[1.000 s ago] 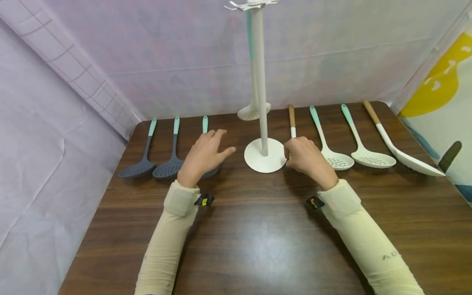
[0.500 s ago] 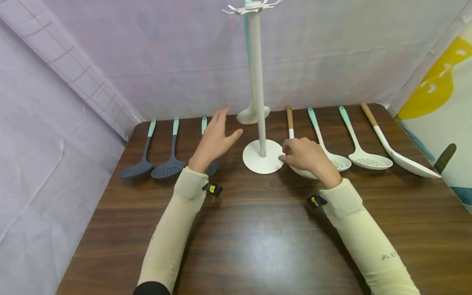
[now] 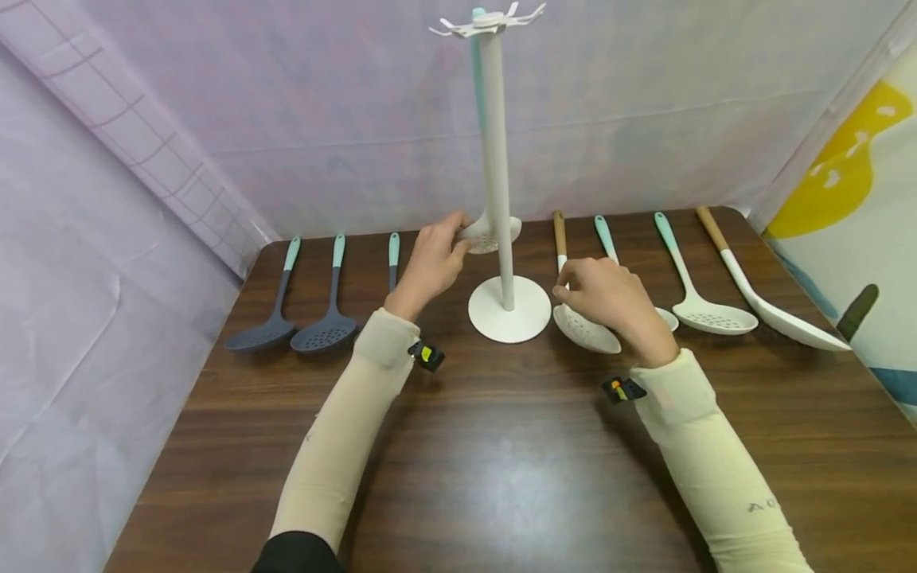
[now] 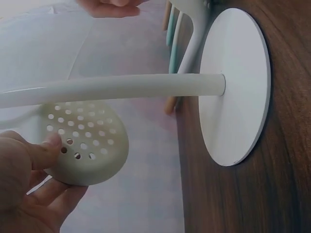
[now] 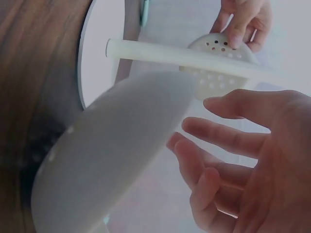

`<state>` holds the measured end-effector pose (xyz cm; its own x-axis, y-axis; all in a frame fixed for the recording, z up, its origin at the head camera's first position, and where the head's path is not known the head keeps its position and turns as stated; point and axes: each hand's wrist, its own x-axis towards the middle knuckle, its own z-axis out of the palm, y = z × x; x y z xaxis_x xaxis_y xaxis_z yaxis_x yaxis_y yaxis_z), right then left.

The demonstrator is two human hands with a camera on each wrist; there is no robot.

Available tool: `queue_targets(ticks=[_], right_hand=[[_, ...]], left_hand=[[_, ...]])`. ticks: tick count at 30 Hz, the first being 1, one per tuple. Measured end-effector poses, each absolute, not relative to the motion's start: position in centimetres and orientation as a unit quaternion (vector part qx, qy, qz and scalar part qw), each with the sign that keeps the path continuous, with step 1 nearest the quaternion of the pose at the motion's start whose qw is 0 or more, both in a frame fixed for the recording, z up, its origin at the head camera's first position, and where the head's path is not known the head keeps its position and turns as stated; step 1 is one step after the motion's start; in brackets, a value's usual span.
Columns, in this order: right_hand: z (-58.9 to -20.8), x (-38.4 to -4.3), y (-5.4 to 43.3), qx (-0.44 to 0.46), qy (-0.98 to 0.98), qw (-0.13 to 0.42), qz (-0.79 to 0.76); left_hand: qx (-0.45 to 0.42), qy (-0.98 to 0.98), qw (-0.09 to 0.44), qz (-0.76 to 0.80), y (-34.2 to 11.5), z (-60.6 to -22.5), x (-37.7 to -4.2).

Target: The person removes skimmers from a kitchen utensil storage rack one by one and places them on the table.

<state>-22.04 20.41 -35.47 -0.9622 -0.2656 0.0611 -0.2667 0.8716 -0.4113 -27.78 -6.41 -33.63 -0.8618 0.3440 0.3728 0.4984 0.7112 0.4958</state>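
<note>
My left hand (image 3: 432, 261) pinches the bowl of a white slotted skimmer (image 4: 107, 162). Its thumb lies on the perforated face and the other fingers are behind. This skimmer hangs behind the pole of a white utensil rack (image 3: 497, 179), its mint handle reaching up to the hooks. Above a second white skimmer (image 3: 589, 333), which has a wooden handle and lies on the table, hovers my right hand (image 3: 609, 293). The right wrist view shows those fingers (image 5: 223, 136) loosely bent with nothing between them, apart from that skimmer's bowl.
Grey mint-handled skimmers (image 3: 325, 330) lie in a row to the left, one partly hidden by the left arm. On the right lie white mint-handled skimmers (image 3: 716, 314) and a white wooden-handled turner or spoon (image 3: 795, 321). A fabric backdrop (image 3: 344, 175) stands behind the table.
My left hand has moved right and away from me, from above the grey skimmers to the hanging skimmer, and now pinches its bowl. My right hand has shifted slightly right, uncovering the wooden-handled skimmer's bowl.
</note>
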Motion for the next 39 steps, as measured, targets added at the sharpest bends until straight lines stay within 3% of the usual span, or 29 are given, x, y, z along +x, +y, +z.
queue_targets(ticks=[19, 32, 39], right_hand=[[-34.3, -21.8, 21.2, 0.13, -0.963, 0.032, 0.232], [-34.1, -21.9, 21.6, 0.115, -0.954, 0.09, 0.261], [-34.1, -21.9, 21.7, 0.112, -0.955, 0.09, 0.259]], left_hand=[[-0.223, -0.922, 0.16, -0.273, -7.4, -32.8, -26.4], [-0.226, -0.938, 0.135, -0.225, -8.7, -34.1, -21.7], [-0.232, -0.953, 0.079, -0.179, -8.7, -34.6, -21.0]])
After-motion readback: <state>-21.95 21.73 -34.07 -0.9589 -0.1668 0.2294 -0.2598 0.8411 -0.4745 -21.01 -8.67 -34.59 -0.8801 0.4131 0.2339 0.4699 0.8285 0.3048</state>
